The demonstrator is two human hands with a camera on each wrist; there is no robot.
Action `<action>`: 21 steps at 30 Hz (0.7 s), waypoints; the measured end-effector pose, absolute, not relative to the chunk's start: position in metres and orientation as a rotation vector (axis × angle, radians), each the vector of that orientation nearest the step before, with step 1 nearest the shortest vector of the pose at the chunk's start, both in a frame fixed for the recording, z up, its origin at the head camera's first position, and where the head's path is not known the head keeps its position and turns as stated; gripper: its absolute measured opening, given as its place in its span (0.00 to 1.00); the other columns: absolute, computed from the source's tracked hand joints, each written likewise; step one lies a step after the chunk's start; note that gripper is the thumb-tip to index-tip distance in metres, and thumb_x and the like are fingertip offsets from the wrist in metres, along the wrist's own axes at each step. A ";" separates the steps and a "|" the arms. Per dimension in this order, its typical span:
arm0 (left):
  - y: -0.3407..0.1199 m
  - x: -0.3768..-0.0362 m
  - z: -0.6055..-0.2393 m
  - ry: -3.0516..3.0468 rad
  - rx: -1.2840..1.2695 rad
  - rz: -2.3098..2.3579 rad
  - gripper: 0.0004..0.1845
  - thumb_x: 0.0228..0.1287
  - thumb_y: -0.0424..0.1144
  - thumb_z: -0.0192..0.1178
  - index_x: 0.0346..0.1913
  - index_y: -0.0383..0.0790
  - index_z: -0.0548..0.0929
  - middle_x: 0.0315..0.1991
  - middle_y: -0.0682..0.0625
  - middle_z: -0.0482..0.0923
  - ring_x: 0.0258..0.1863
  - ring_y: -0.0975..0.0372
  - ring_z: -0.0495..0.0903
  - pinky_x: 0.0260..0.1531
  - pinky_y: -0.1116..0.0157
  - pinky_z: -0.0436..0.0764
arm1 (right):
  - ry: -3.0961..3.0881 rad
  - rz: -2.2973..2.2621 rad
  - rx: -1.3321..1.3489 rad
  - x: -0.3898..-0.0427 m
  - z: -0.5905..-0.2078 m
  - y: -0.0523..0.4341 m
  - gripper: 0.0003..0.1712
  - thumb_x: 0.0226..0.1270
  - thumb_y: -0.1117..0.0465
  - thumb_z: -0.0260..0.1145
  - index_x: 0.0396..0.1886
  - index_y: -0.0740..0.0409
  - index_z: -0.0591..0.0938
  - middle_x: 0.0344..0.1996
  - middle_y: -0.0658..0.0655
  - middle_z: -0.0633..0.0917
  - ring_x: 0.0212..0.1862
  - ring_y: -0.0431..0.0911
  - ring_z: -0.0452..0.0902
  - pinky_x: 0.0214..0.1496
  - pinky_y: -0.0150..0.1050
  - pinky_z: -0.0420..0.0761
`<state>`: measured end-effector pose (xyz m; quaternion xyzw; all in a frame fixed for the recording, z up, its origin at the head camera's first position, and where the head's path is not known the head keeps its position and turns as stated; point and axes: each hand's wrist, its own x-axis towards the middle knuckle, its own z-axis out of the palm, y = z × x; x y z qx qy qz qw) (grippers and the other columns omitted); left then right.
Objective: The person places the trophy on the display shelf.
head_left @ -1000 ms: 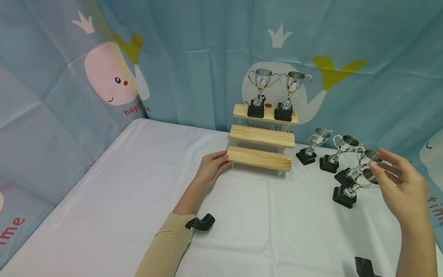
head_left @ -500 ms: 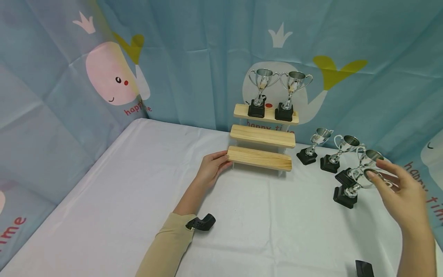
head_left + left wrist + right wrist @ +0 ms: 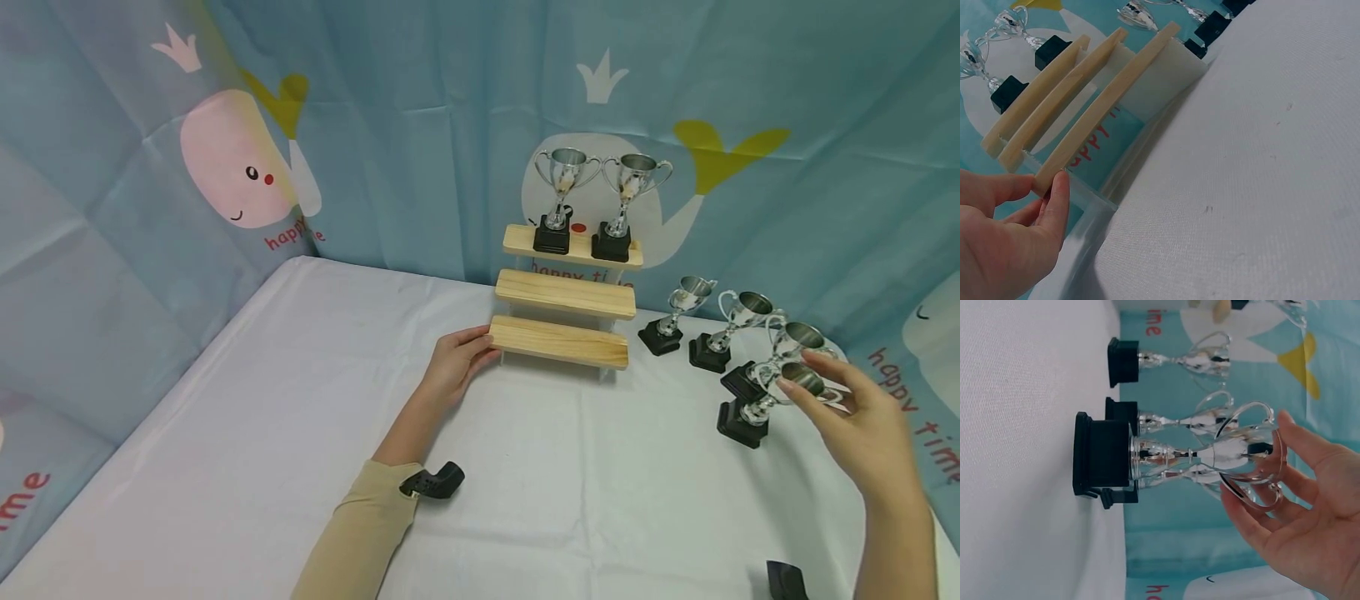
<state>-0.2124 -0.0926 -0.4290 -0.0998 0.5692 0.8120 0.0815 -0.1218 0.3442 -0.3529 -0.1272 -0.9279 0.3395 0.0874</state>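
My left hand (image 3: 456,365) pinches the left end of the lowest board of a three-tier wooden display stand (image 3: 558,342). In the left wrist view, the thumb and fingers (image 3: 1059,200) lie on either side of that board's end. My right hand (image 3: 862,417) is around the cup of the nearest silver trophy (image 3: 753,412), thumb and fingers at its bowl and handles. The right wrist view shows this trophy (image 3: 1166,453) upright on its black base, with some fingers behind the cup. Two more trophies (image 3: 555,200) stand on the top board.
Several silver trophies (image 3: 737,329) stand in a slanting row to the right of the stand, close to the nearest one. A white cloth (image 3: 525,500) covers the table. Blue printed curtains (image 3: 412,150) hang behind and at the sides.
My right hand has come down and left onto the nearest trophy's cup, its fingers closing in around it. My left hand stays at the stand.
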 end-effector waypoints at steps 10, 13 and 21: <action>-0.094 -0.213 -0.427 1.722 -0.306 2.414 0.22 0.81 0.26 0.53 0.72 0.22 0.71 0.69 0.30 0.72 0.66 0.47 0.78 0.57 0.69 0.88 | -2.743 0.995 -0.323 -0.123 -0.360 0.348 0.43 0.74 0.49 0.73 0.81 0.57 0.68 0.76 0.62 0.72 0.38 0.17 0.63 0.28 0.17 0.72; -0.095 -0.212 -0.428 1.721 -0.300 2.417 0.22 0.81 0.25 0.53 0.72 0.21 0.71 0.69 0.30 0.72 0.65 0.48 0.79 0.56 0.70 0.88 | -2.731 0.991 -0.343 -0.122 -0.359 0.346 0.42 0.74 0.50 0.73 0.80 0.59 0.69 0.75 0.63 0.73 0.38 0.18 0.63 0.29 0.16 0.71; -0.093 -0.211 -0.429 1.720 -0.262 2.423 0.22 0.81 0.25 0.52 0.72 0.20 0.70 0.69 0.28 0.71 0.65 0.47 0.78 0.56 0.71 0.88 | -2.733 0.972 -0.379 -0.120 -0.355 0.344 0.42 0.74 0.48 0.73 0.81 0.57 0.69 0.78 0.65 0.69 0.40 0.19 0.61 0.30 0.16 0.69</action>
